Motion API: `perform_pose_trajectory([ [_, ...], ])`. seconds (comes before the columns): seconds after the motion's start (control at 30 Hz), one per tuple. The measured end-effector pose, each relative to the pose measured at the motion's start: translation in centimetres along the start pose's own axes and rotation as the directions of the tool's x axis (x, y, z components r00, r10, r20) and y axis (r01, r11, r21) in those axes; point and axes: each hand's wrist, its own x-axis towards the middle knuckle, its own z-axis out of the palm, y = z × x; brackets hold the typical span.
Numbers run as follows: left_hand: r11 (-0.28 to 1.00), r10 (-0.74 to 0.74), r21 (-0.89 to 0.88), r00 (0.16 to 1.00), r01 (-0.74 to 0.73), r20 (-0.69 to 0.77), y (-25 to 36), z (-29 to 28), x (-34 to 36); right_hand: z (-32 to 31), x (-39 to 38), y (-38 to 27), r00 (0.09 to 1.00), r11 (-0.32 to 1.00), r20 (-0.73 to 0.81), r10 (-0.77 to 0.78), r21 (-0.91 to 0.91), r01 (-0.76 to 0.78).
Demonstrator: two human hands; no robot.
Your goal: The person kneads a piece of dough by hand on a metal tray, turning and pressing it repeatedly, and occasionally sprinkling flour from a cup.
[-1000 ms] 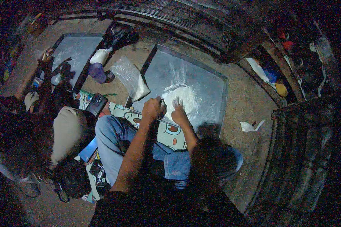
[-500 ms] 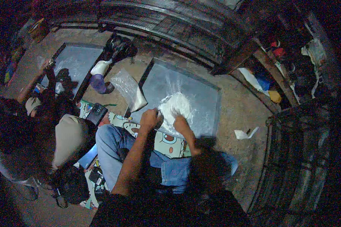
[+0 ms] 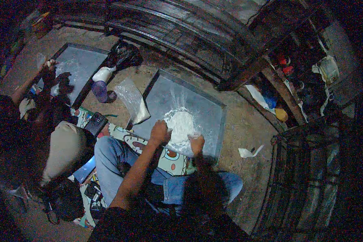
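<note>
Left hand (image 3: 160,133) curls left of white powder (image 3: 181,126), right hand (image 3: 197,144) at its near right; obscured, their grips I cannot tell.

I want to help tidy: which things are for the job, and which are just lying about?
For the job, seemingly:
white powder, near left hand and right hand
grey tray beneath it

Probably just lying about:
dark phone-like device
white scrap on the floor

Left grip (image 3: 160,132), fingertips hidden, right forearm (image 3: 207,171) shadow-obscured, black shirt (image 3: 169,226) cut off below
</note>
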Motion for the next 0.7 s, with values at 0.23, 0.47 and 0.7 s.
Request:
perform_pose_trajectory([
  [0.23, 0.998, 0.033, -0.057, 0.999, -0.031, 0.037, 2.5, 1.2, 1.8, 1.8, 7.3, 7.7, 0.998, 1.0, 0.067, 0.02, -0.008, -0.02],
  [0.47, 0.936, -0.19, -0.305, 0.982, 0.174, -0.022, 3.2, 0.1, 2.2, 2.8, 3.9, 1.3, 0.992, 0.955, -0.057, -0.111, -0.284, 0.091],
  [0.7, 0.981, -0.156, -0.104, 0.985, 0.162, 0.069, 1.7, 2.3, 3.5, 1.2, 3.2, -1.8, 0.997, 0.998, 0.052, 0.059, -0.034, -0.058],
])
